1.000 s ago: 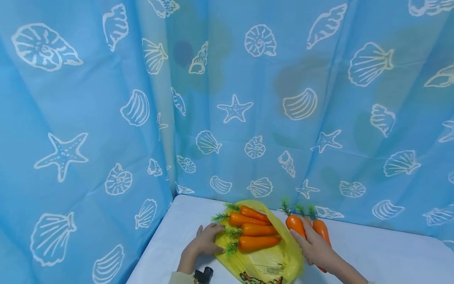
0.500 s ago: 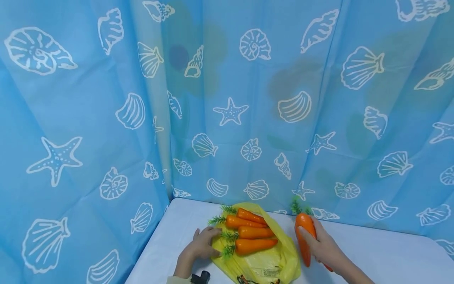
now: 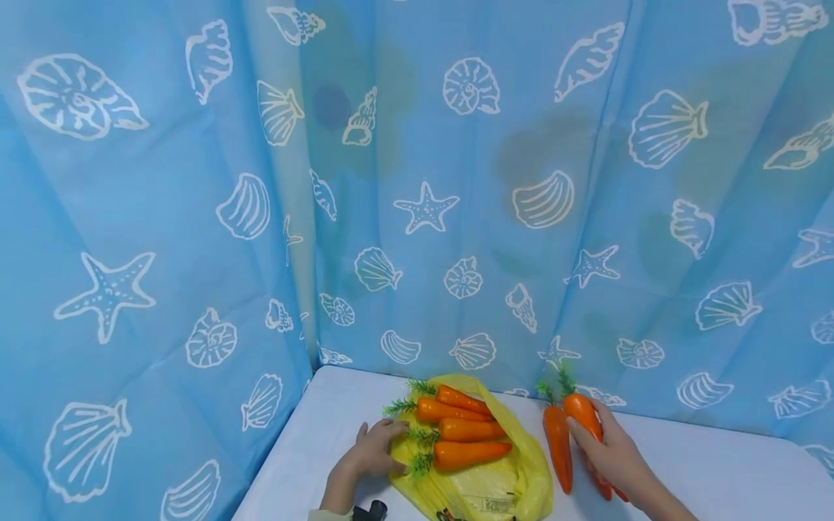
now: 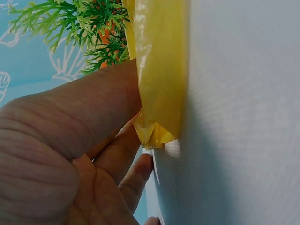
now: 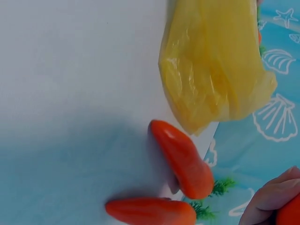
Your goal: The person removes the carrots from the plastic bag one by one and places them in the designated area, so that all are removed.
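Observation:
My left hand (image 3: 374, 449) rests at the left edge of the yellow plastic bag (image 3: 478, 481), fingers spread, thumb at the bag's edge. In the left wrist view the thumb reaches behind a yellow fold (image 4: 161, 70), its tip hidden. Several orange carrots (image 3: 472, 454) with green tops lie side by side in the bag, tips pointing right. My right hand (image 3: 612, 449) grips a carrot (image 3: 583, 411) right of the bag, thumb across its front. Next to it, a loose carrot (image 3: 557, 449) lies on the table. Two carrots, one lying below the other (image 5: 180, 159), show in the right wrist view.
The white table (image 3: 717, 470) meets a blue curtain (image 3: 417, 181) with white shell and starfish prints at the back and left. A black object (image 3: 370, 511) sits by my left wrist. Dark print (image 3: 449, 515) marks the bag's near end.
My right hand has moved away from the bag to the right, still holding a carrot. One carrot now lies apart, left of that hand. The left hand stays at the bag.

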Demonstrator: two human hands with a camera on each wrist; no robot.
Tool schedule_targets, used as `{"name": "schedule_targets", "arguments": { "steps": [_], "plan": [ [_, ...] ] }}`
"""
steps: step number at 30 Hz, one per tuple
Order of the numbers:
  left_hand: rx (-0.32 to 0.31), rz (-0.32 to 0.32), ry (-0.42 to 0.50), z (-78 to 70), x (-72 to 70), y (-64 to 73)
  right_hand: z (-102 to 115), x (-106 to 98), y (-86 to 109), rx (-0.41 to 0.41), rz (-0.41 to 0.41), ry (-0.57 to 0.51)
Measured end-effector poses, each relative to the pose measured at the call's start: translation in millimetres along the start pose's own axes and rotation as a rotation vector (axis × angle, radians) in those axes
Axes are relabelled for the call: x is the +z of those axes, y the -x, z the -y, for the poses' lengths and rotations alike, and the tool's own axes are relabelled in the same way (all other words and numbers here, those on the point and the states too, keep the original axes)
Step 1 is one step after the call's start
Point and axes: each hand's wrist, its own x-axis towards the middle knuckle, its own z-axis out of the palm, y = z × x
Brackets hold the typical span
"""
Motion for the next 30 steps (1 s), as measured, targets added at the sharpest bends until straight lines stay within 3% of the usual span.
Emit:
{"name": "schedule_targets", "arguments": {
  "steps": [5, 13, 21, 30],
  "plan": [
    [0.013, 0.005, -0.016, 1.2, 5.8, 0.7, -10.0, -7.6, -1.5, -0.002, -0.014, 0.036],
    [-0.003, 0.012, -0.015, -0.7, -0.5, 0.9, -17.5, -15.5, -4.4, 0.025, -0.049, -0.009],
    [0.045, -0.003, -0.045, 3.3, 0.4, 4.1, -33.4, -14.9, -7.0, 0.054, -0.05, 0.006],
    [0.034, -0.006, -0.038, 1.3, -0.2, 1.3, -44.0, -20.0, -10.8, 0.072, -0.068, -0.006]
  ]
}}
